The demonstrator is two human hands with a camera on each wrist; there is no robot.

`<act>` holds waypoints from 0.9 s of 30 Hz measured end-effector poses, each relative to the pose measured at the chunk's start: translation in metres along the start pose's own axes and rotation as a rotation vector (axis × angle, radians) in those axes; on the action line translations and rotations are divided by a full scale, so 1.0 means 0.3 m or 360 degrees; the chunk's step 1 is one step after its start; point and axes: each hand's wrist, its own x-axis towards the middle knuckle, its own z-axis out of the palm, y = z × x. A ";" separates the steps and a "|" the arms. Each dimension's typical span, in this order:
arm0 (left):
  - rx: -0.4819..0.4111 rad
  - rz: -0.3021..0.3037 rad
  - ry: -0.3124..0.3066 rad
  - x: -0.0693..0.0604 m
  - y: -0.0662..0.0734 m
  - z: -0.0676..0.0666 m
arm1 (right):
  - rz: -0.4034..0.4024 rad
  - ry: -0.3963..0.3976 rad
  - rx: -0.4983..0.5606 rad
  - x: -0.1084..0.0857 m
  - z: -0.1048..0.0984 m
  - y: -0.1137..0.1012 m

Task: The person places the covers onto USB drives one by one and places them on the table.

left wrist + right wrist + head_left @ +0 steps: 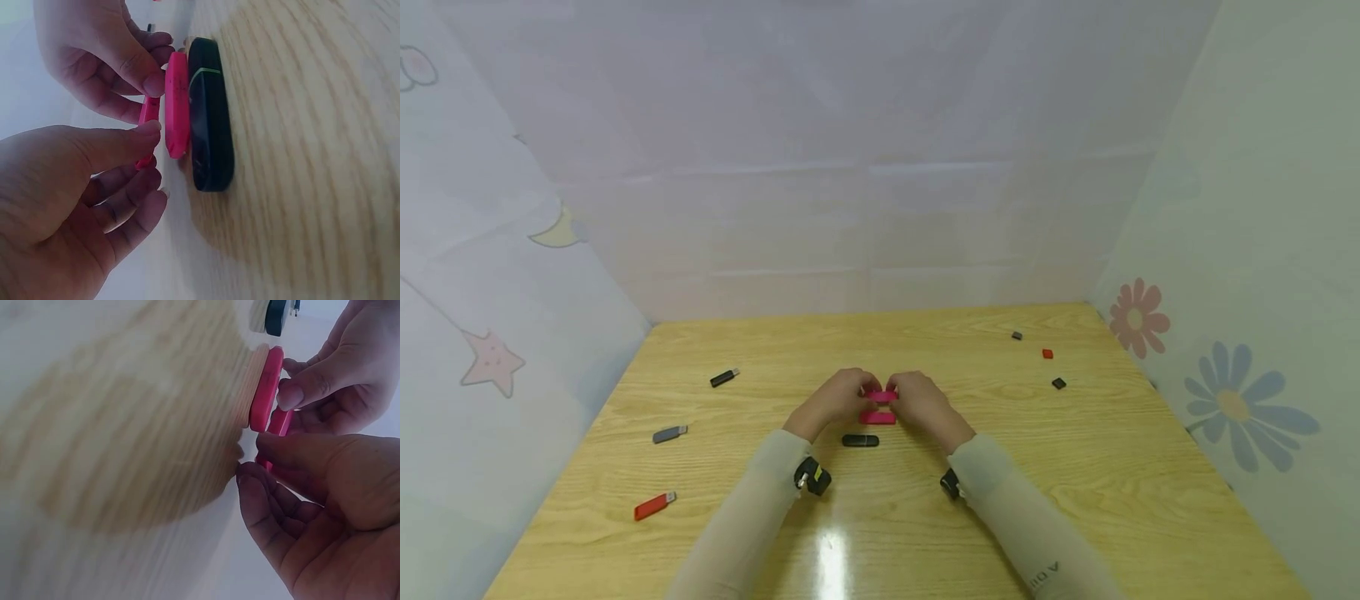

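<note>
Both hands meet over the middle of the table around a pink USB stick point(882, 397). My left hand point(846, 393) pinches its left end between thumb and fingers, and my right hand point(920, 397) pinches the right end. Fingertips cover much of this stick point(150, 111) in the left wrist view. Just nearer to me, a second pink USB stick point(877, 418) lies crosswise on the table. Closer still is a black USB stick point(860, 441) with a thin light line around it, its cap apparently on. Neither hand grips these two.
To the left, a black USB stick point(723, 378), a grey one point(667, 434) and a red one point(652, 507) lie with bare metal plugs. At the right back are a small grey cap point(1017, 336), a red cap point(1047, 354) and a black cap point(1058, 383).
</note>
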 end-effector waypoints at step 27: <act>0.0181 -0.0006 0.0046 0.017 -0.018 0.021 | 0.0003 -0.0045 -0.0133 0.040 0.009 -0.017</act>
